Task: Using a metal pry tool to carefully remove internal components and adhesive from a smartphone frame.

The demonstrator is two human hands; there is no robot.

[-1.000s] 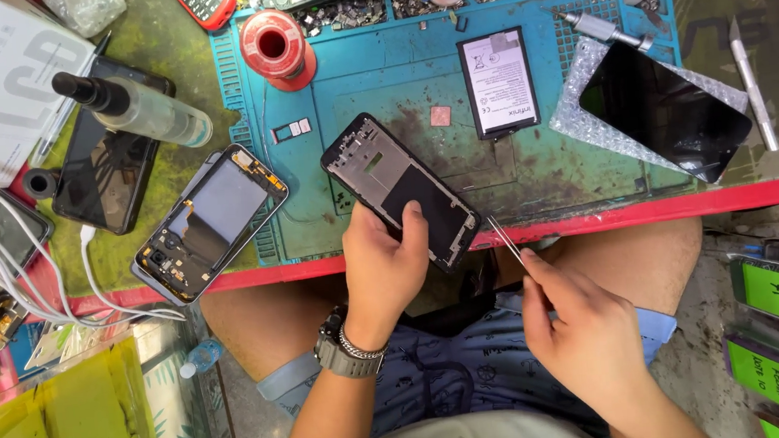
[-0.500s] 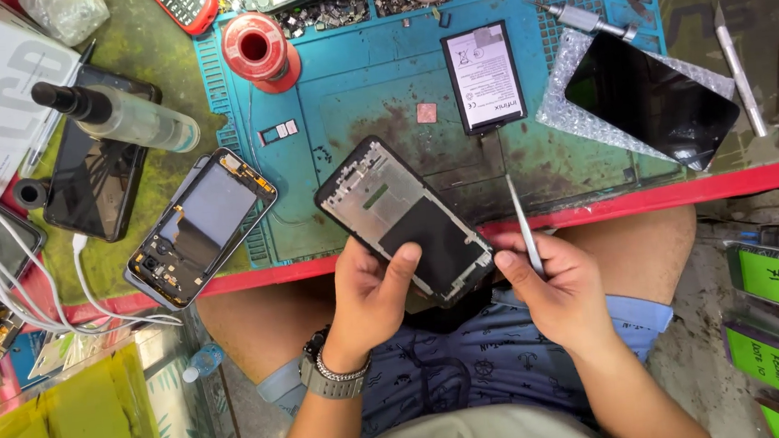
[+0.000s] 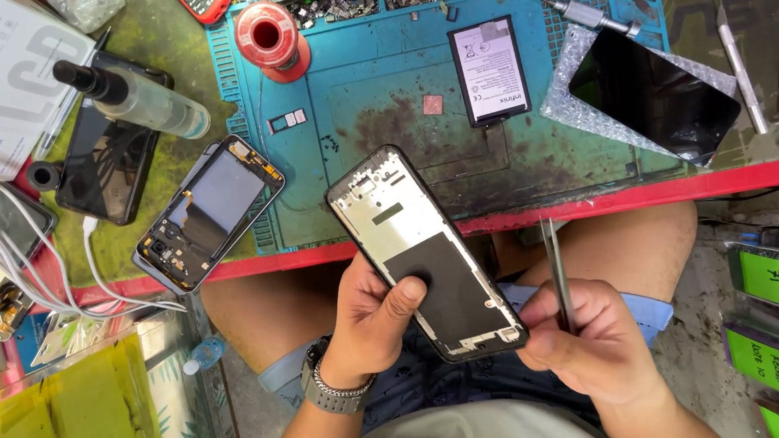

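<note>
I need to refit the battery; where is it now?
In the head view, the battery lies flat on the teal mat, upper centre-right, between a small copper square on its left and the black screen on bubble wrap on its right.

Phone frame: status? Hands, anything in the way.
Left hand grips phone frame, tilted over the lap. Right hand holds tweezers, touching frame's lower corner. Nothing in the way.

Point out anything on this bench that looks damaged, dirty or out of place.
The blue work mat has a dark brown stained patch at its middle, like burn or grime. A stripped phone body lies askew across the mat's left edge, half off it.
</note>
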